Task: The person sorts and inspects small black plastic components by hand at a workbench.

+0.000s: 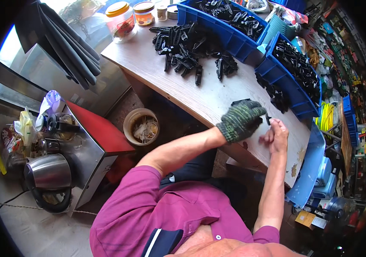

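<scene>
A small black plastic part (268, 118) is being pinched between both hands just right of the frame's centre, over the near edge of the pale wooden table; it is showing only as a thin dark sliver standing roughly upright between the fingers, its shape too small to make out. A second black piece (239, 102), flat and angular, is lying on the tabletop just above the gloved hand, partly hidden behind the knuckles

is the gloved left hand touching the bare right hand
Cannot tell: in the head view the gloved left hand and bare right hand meet around a small black part.
</scene>
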Motion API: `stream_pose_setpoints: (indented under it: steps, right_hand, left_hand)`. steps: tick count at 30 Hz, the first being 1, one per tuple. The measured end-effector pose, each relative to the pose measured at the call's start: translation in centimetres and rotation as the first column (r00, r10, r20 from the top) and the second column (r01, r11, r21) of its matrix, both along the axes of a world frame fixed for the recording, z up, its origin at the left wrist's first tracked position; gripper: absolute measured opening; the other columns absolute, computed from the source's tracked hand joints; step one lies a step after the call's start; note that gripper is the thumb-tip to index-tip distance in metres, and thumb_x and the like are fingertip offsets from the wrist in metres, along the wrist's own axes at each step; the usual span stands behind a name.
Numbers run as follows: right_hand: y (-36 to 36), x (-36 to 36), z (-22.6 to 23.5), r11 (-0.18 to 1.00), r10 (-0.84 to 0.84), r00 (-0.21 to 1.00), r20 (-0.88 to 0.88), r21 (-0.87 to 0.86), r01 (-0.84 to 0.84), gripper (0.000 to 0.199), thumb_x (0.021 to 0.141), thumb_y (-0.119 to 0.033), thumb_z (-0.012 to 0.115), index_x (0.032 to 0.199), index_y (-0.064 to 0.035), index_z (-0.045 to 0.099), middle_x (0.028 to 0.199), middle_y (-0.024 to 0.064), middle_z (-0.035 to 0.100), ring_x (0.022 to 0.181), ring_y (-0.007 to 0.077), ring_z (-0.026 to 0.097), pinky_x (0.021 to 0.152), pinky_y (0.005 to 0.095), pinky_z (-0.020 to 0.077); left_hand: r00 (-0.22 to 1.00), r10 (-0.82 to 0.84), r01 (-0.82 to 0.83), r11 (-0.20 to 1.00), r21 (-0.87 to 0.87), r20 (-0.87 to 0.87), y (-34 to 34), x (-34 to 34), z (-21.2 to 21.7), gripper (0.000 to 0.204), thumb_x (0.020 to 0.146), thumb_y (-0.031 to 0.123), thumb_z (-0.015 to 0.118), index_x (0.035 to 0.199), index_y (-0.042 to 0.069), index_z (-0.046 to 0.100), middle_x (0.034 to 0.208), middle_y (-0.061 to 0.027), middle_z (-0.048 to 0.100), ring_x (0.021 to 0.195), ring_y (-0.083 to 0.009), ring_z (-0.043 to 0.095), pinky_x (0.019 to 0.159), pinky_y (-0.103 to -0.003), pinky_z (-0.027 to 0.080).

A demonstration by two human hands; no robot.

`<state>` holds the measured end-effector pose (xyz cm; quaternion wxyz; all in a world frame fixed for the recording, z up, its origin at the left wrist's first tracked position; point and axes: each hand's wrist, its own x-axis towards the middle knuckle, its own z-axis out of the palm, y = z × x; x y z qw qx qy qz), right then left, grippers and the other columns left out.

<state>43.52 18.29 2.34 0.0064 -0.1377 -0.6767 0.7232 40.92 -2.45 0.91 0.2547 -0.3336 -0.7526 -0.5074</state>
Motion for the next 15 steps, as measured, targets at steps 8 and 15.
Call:
stream_pose_setpoints:
  steps: [8, 15]
  right_hand:
    - [-2.6, 2.1, -0.7, 0.998, -0.003, 0.994, -0.112, 0.063, 0.01, 0.017, 0.097, -0.019, 0.06, 0.091, -0.0036, 0.064, 0.06, -0.0031, 0.051, 0.041, 0.0058, 0.043, 0.039, 0.0221, 0.0345]
    - [-3.7, 2.2, -0.9, 0.99, 0.027, 0.988, -0.153, 0.144, -0.004, 0.027, 0.094, -0.022, 0.069, 0.106, 0.0014, 0.069, 0.07, -0.0007, 0.064, 0.043, 0.0019, 0.041, 0.041, 0.0194, 0.0306]
  left_hand:
    - [0.975, -0.046, 0.054, 0.998, -0.031, 0.217, 3.0, 1.0, -2.0, 0.041, 0.084, 0.017, 0.068, 0.123, 0.004, 0.061, 0.107, -0.0177, 0.067, 0.097, -0.0362, 0.065, 0.085, -0.044, 0.052]
    - [0.927, 0.121, -0.096, 0.992, -0.086, 0.355, 3.1, 1.0, -0.6, 0.023, 0.089, 0.018, 0.059, 0.11, 0.008, 0.058, 0.088, -0.0198, 0.067, 0.081, -0.04, 0.067, 0.07, -0.05, 0.052]
